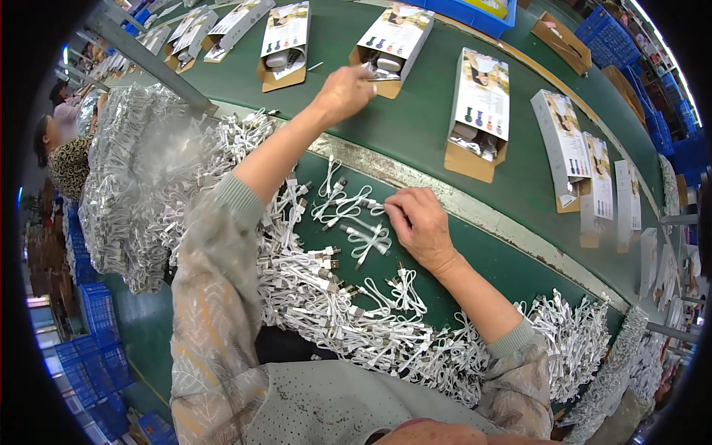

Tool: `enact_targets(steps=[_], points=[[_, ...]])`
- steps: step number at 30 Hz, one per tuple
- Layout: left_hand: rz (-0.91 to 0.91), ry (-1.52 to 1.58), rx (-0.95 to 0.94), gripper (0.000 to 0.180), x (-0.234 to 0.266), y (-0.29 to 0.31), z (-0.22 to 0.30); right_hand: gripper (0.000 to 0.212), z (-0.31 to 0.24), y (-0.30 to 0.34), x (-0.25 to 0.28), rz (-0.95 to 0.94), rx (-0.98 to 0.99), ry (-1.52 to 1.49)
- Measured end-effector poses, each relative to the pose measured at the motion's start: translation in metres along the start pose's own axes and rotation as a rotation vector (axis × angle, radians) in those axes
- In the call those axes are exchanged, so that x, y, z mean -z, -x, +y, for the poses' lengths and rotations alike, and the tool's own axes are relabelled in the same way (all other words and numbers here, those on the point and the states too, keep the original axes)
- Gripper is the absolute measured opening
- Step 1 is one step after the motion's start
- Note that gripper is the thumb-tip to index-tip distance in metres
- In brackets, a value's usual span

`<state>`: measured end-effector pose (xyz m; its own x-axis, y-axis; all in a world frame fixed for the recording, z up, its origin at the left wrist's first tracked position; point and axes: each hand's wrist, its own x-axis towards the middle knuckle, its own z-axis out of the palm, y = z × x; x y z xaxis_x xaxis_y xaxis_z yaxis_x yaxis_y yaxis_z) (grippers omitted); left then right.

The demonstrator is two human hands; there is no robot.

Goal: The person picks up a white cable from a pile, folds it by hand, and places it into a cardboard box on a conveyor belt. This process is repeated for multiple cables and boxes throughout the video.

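My left hand [347,94] reaches out over the green belt to the open end of a white printed box [397,31]. Its fingers are closed, and what they hold, if anything, is hidden. Inside that box's opening a white rounded item [388,63] shows. Nearer to me, my right hand [421,226] is bent over the green work surface, thumb and forefinger pinched on the end of a bundled white USB cable [373,208]. Several more tied cables [368,243] lie just left of these fingers.
A big heap of white cables [326,297] curves around my front, with another pile [567,341] at the right. Bagged cables [137,178] rise at the left. A worn metal rail [475,200] edges the belt, where more open boxes [480,96] lie. Blue crates [608,37] stand beyond.
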<state>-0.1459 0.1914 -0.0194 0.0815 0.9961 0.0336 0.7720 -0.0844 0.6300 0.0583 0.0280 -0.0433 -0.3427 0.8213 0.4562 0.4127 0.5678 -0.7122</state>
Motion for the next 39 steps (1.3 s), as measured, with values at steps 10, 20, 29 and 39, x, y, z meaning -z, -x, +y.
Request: enact_targets(steps=[10,20,29,39], points=[[-0.404,-0.448,-0.41,0.041,0.04,0.123,0.015,0.011,-0.006,0.002,0.001,0.022,-0.173,-0.133],[-0.245,-0.406,-0.043,0.016,0.066,0.118,0.001,0.026,0.0,0.029,0.027,-0.053,0.016,0.092],[0.131,-0.225,0.164,0.034,-0.013,0.006,-0.016,0.018,-0.003,0.023,0.022,-0.037,-0.009,0.047],[-0.334,0.104,-0.181,0.031,-0.004,0.059,0.043,0.015,0.008,0.025,0.024,0.032,-0.126,-0.044]])
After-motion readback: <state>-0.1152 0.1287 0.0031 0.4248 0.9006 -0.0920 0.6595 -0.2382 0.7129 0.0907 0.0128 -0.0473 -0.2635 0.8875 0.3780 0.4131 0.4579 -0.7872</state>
